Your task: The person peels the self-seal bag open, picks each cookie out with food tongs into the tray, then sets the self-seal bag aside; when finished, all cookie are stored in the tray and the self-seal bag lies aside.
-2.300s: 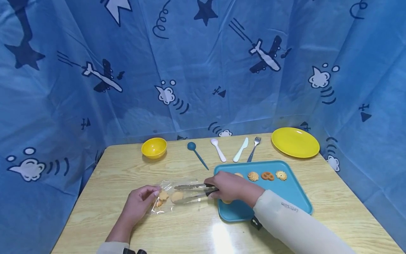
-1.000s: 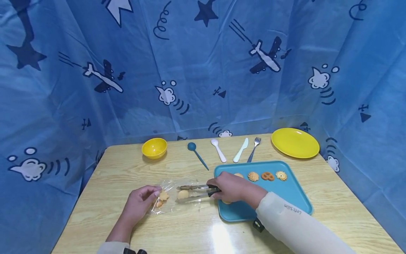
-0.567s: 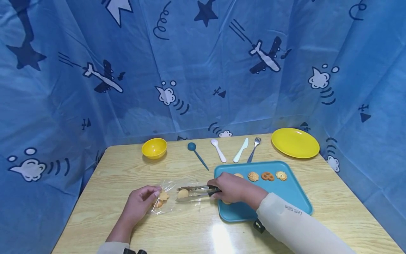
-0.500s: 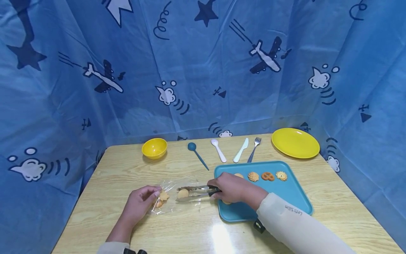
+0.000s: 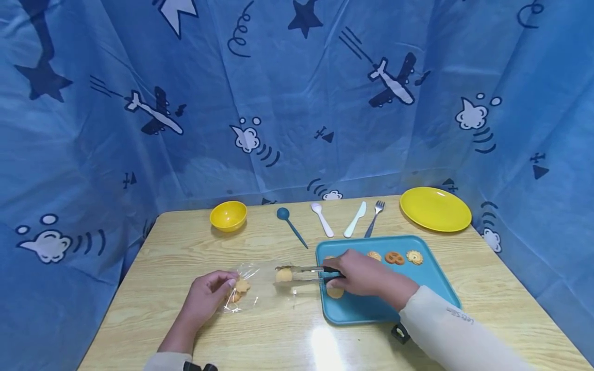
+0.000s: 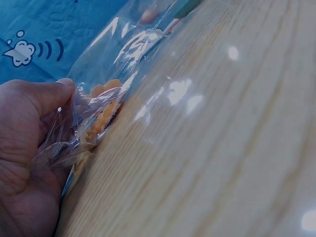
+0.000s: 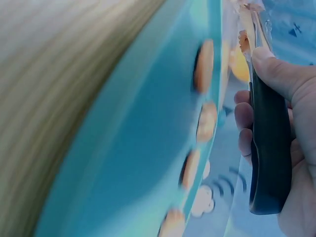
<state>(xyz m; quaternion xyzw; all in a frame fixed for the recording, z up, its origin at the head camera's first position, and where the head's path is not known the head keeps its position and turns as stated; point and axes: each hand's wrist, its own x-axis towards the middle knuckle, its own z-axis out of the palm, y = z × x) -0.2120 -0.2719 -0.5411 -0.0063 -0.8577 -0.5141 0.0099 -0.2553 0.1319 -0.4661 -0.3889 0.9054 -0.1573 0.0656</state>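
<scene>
With thumb and fingers, my left hand (image 5: 206,294) pinches the closed end of a clear plastic bag (image 5: 260,303) lying on the table. Inside that end are a flower-shaped cookie (image 5: 242,286) and a browner one under it; a scalloped cookie edge (image 6: 101,118) shows in the left wrist view. My right hand (image 5: 366,275) grips metal tongs (image 5: 303,268) by their black handle (image 7: 270,148). The tips reach into the bag's open side, one arm on each side of a round plain cookie (image 5: 284,275). Fingers and wrist overlap the tray's near-left part.
A teal tray (image 5: 394,291) under my right hand carries a round cookie (image 5: 335,292), a pretzel-shaped cookie (image 5: 394,258) and others. Behind are a yellow bowl (image 5: 229,216), dark spoon (image 5: 293,228), pale spoon (image 5: 322,220), pale knife (image 5: 355,219), fork (image 5: 374,219) and yellow plate (image 5: 435,208).
My right hand and the tongs have moved right, over the tray, and the round cookie between the tongs' arms has moved right with them. The left hand keeps its pinch on the bag.
</scene>
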